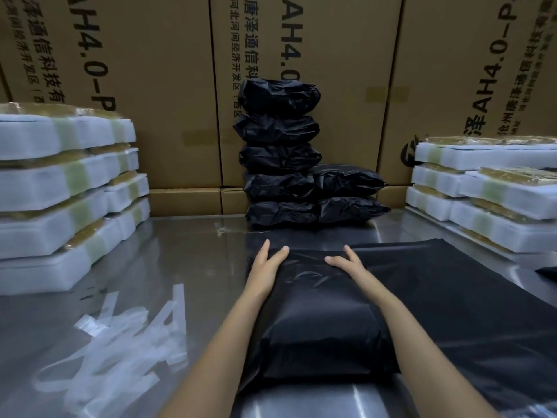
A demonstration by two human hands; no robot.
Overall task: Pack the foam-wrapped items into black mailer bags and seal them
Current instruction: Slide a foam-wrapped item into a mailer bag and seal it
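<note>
Hands [265, 267] on bulging black mailer [316, 321]

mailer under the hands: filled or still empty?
Filled. The black mailer bag bulges into a thick block on the table, and the left hand and right hand press flat on its far end.

Mailer bag [319, 321]: black plastic film, slight sheen, creased. Table [187, 245]: polished metal, reflective. Wrapped items [60, 188]: white matt foam, glossy tape. Boxes [168, 86]: brown matt cardboard.
</note>
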